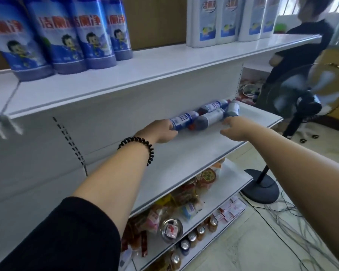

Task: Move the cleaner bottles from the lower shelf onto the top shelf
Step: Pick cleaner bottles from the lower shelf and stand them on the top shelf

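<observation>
Several blue-and-white cleaner bottles lie on their sides at the back of the lower shelf (184, 153). My left hand (160, 131) grips the base of the nearest lying bottle (184, 119). My right hand (235, 127) reaches with fingers apart to the grey base of a second lying bottle (209, 119), touching or nearly touching it. Two more bottles (213, 106) (233, 110) lie behind. On the top shelf (145, 75) several matching cleaner bottles (67, 36) stand upright at the left.
White bottles (223, 18) stand at the top shelf's right. Snacks and cans fill the shelves below (184, 222). A standing fan (309, 106) and loose cables (282, 212) are on the floor at right. Another person (297, 45) stands beyond the shelf end.
</observation>
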The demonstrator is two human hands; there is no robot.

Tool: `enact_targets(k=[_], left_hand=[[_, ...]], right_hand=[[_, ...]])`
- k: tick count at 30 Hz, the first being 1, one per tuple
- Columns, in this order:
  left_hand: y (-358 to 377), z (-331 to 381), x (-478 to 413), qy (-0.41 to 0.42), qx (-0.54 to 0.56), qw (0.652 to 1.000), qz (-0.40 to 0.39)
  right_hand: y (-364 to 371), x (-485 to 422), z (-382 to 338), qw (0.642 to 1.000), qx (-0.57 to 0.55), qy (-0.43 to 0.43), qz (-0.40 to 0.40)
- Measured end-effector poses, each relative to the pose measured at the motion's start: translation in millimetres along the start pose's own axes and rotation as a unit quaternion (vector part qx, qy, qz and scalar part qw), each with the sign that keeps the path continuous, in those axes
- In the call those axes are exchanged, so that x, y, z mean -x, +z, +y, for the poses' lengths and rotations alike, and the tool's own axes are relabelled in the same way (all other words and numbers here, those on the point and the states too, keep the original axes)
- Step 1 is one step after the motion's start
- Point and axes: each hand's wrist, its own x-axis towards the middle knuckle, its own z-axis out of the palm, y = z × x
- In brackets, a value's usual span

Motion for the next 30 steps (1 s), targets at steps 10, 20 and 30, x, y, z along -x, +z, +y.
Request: enact_targets(k=[10,20,30], left_hand=[[31,31,-98,-0.151,0.016,0.988,0.034],[56,51,-168,-0.235,0.017,0.971,0.036],[74,47,-176,-0.276,-0.097,0.956,0.036]], right_hand=[[-2,-136,38,0.99,0.102,-0.097,-0.023],[8,-219,51,0.955,0.128,-0.264,-0.049],[20,-253,45,0.925,0.172,-0.334,-0.05]])
